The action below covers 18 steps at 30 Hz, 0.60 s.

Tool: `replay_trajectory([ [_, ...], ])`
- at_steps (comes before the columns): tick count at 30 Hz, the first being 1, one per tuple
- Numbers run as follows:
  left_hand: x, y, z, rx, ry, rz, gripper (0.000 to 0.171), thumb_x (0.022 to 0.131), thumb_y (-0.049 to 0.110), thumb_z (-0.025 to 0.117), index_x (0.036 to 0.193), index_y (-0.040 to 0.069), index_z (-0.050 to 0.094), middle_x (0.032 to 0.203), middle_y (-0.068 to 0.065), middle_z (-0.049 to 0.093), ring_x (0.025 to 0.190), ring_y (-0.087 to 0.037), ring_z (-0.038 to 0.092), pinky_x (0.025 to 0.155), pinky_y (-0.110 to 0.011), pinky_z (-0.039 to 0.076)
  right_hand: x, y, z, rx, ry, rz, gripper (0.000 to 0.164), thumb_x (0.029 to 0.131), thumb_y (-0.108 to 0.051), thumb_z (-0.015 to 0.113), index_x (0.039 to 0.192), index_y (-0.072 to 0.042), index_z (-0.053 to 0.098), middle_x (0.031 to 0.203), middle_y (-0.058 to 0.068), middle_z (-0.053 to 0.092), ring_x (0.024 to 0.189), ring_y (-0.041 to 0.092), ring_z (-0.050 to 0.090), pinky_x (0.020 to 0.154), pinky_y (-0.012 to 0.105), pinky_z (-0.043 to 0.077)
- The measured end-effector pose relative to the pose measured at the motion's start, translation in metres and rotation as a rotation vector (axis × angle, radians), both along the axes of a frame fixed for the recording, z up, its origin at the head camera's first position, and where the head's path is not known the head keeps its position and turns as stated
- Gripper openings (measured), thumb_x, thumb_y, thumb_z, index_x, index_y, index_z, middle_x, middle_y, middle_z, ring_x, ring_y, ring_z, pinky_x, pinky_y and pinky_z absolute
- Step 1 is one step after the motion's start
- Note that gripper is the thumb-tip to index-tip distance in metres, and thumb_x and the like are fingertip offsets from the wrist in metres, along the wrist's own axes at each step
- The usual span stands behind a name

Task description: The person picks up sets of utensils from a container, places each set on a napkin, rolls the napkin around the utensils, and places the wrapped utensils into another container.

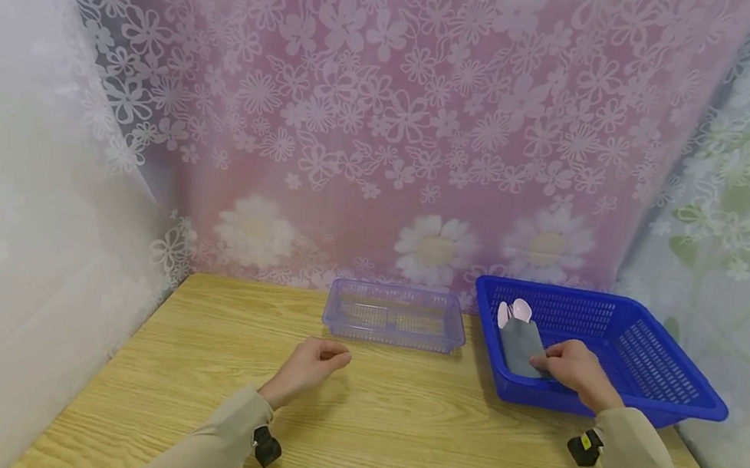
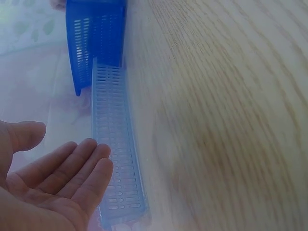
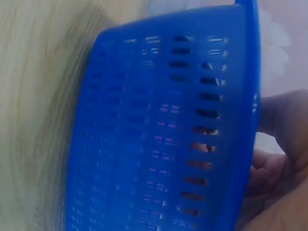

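Note:
A grey cutlery pouch [image 1: 520, 346] leans inside the left end of the blue basket [image 1: 675, 403]. From its top stick out a pale pink spoon [image 1: 522, 309], a fork and another pale handle-like piece. My right hand [image 1: 575, 367] reaches over the basket's near rim and pinches the pouch by its lower right edge. In the right wrist view the basket wall [image 3: 144, 120] hides most of the fingers. Above the table, my left hand [image 1: 308, 369] holds nothing, its fingers loosely bent, just in front of the clear plastic tray [image 1: 393, 336].
The wooden table [image 1: 393, 437] carries the slotted tray at the back, left of the basket. A pink flowered curtain [image 1: 389, 112] hangs behind it, with pale sheets on both sides. Each wrist wears a small black camera [image 1: 266, 447].

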<state>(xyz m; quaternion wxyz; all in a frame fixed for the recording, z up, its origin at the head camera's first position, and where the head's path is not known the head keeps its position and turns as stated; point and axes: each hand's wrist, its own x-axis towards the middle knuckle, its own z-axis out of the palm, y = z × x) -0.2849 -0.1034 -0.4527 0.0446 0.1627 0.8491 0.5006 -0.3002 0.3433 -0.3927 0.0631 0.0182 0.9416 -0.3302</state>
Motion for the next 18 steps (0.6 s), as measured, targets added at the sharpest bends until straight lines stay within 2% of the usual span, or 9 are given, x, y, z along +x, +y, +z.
replay_trajectory([
  [4, -0.001, 0.000, -0.002, -0.004, 0.010, -0.005, 0.033, 0.101, 0.031, 0.056, 0.121, 0.007, 0.068, 0.122, -0.011, 0.068, 0.113, -0.030, 0.063, 0.092, -0.048, 0.053, -0.005, -0.001, -0.003, 0.045, -0.003, 0.012, 0.047, 0.094, -0.023, 0.063, 0.057, -0.019, 0.034, 0.055, -0.006, 0.023, 0.051, 0.010, 0.020, 0.051, 0.029, 0.024],
  [8, -0.001, 0.000, -0.003, -0.012, 0.012, -0.008, 0.034, 0.101, 0.032, 0.056, 0.120, 0.007, 0.068, 0.121, -0.009, 0.068, 0.112, -0.028, 0.063, 0.091, -0.047, 0.053, -0.010, -0.002, -0.004, 0.096, -0.019, 0.024, 0.048, 0.091, -0.022, 0.066, 0.054, -0.020, 0.036, 0.053, -0.008, 0.024, 0.050, 0.009, 0.021, 0.052, 0.028, 0.025],
  [18, 0.000, -0.006, -0.001, 0.002, -0.002, -0.016, 0.033, 0.101, 0.030, 0.056, 0.121, 0.007, 0.068, 0.120, -0.010, 0.068, 0.110, -0.028, 0.064, 0.090, -0.046, 0.054, -0.019, -0.006, -0.010, 0.114, -0.088, 0.028, 0.046, 0.087, -0.018, 0.068, 0.050, -0.019, 0.041, 0.051, -0.008, 0.027, 0.050, 0.009, 0.028, 0.053, 0.027, 0.029],
])
